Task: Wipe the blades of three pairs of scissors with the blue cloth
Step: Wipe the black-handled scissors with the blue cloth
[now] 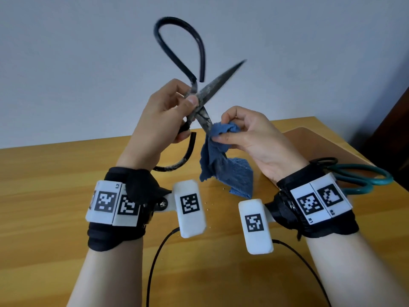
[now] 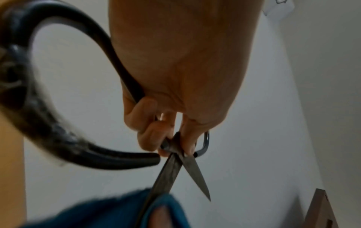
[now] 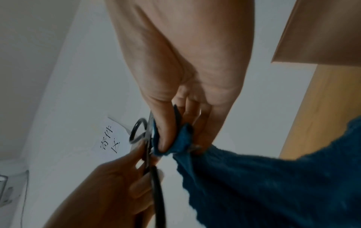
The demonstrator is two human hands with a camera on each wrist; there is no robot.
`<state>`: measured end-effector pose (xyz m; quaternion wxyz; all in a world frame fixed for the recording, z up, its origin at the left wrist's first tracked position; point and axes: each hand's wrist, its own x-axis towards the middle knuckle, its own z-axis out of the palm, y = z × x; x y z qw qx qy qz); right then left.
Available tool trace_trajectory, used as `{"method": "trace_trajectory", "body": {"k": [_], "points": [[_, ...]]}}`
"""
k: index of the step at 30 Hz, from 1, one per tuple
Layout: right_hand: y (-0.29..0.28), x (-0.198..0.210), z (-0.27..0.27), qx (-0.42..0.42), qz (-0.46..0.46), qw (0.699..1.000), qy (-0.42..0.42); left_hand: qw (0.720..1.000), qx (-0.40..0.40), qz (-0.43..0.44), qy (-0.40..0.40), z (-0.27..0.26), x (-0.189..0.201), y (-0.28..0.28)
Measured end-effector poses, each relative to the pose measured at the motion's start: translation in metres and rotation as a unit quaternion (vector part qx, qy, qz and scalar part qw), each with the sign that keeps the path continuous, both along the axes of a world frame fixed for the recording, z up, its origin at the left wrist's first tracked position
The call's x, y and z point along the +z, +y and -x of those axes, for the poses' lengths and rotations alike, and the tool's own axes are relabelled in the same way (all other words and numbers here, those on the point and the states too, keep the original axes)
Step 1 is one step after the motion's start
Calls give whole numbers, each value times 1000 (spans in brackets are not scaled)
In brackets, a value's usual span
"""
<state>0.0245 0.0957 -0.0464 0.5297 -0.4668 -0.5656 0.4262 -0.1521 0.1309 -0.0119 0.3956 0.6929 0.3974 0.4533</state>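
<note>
Scissors (image 1: 200,103) open in L hand (image 1: 159,120), cloth (image 1: 221,156) pinching lower blade.

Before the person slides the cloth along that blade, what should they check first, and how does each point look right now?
1. Left hand grips the black scissors near the pivot: ok.
2. Blades spread apart, so one can be wiped alone: ok.
3. Blue cloth wrapped round the lower blade, pinched by the right hand: ok.
4. Right fingertips shielded from the cutting edge by cloth: cannot tell.
5. Free upper blade tip points away from both hands: ok.
6. Other scissors waiting: teal-handled pair lies on the table by the right wrist, with dark loops behind it: ok.
</note>
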Motion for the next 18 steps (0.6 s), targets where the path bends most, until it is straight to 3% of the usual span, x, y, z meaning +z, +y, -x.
{"method": "trace_trajectory", "body": {"k": [3,8,15,18], "points": [[2,1,3,-28,-18,998,51,999,-36,-7,35,-8,-2,-2],[-1,1,-5,54,36,998,-2,1000,11,-3,3,-1,0,-1],[3,-1,7,5,1,999,47,1000,-9,-5,29,-3,0,-1],[1,-1,2,39,22,999,8,1000,8,-2,27,-1,-2,0]]}}
